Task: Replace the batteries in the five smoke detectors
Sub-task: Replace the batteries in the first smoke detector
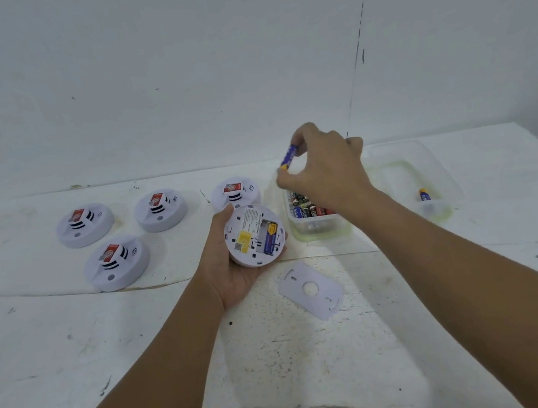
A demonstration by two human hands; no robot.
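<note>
My left hand (232,271) holds a round white smoke detector (254,235) with its back facing up; one blue battery lies in its open compartment. My right hand (325,168) hovers above a clear box of batteries (315,223) and pinches a blue battery (288,157) between its fingertips. The detector's white back plate (310,289) lies flat on the table below the detector. Several other white smoke detectors sit face up: one at far left (85,225), one in the middle (161,209), one in front (117,262), and one partly hidden behind my left hand (234,191).
A second clear box (413,180) stands at the right with a single blue battery (424,195) in it. The table is white and scuffed and ends at a white wall behind. Open tabletop lies in front of my arms.
</note>
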